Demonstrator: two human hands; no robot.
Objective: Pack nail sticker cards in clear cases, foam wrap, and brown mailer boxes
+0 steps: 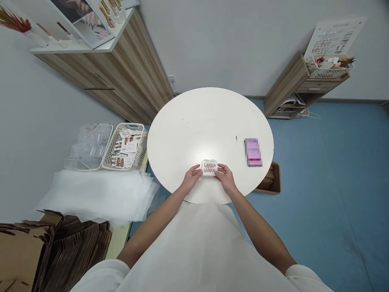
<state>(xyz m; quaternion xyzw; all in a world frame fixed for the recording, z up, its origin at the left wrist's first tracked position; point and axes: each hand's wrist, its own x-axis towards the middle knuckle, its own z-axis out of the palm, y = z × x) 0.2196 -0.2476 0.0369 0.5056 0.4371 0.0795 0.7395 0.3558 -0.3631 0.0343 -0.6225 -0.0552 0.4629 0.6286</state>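
Near the front edge of the round white table (pixel 176 134) is a small clear plastic case (pixel 209 172) with two rows of pinkish press-on nails (pixel 209 165) inside. My left hand (pixel 192 177) grips its left edge, with the fingers bent and the thumb close to the side. On the opposite edge my right hand (pixel 225 177) is closed, its fingers at the upper right corner and the thumb at the lower right. The case faces up and looks closed. Whether it rests on the table or is held just above it, I cannot tell.
A pixelated purple item (pixel 253 152) lies on the table's right side. Left of the table are a white basket (pixel 106 160) of nail cards, clear plastic packaging (pixel 91 142), white sheets (pixel 100 194) and folded cardboard (pixel 75 255). An open carton (pixel 276 178) stands on the floor at right.
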